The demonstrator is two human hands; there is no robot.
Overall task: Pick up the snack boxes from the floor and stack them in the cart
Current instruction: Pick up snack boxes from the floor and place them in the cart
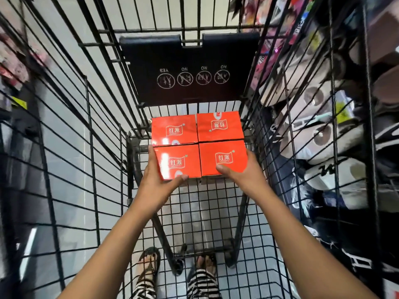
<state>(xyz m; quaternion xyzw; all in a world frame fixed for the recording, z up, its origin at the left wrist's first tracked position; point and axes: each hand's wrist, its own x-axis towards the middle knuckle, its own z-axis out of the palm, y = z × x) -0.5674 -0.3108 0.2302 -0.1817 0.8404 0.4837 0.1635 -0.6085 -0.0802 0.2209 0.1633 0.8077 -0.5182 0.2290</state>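
Snack boxes are what I'm working with, four red cartons lying two by two at the far end of the cart. Starting nearest me, my sandalled feet (149, 264) show through the wire floor of the cart (205, 203). Beyond them, my left hand (155, 180) grips the near-left box (177, 161), with the thumb along its near edge and the fingers up its left side. My right hand (244, 171) grips the near-right box (223, 157), thumb on the lid and fingers wrapped round its right side. These two boxes touch each other and butt against the far-left box (173, 129) and far-right box (219, 126). I can't tell whether the near pair is already resting or whether more layers lie beneath.

I judge the cartons to be light, stiff cardboard. The glare on the lids suggests a glossy finish that could slip under dry fingers. I'd hold them by the outer side faces and squeeze the pair together. I'd keep pressure off the lids and corners, which would dent first.

Past the boxes hangs the black seat flap (187, 67). A shelf of packaged goods (323, 126) stands to the right, outside the wire.
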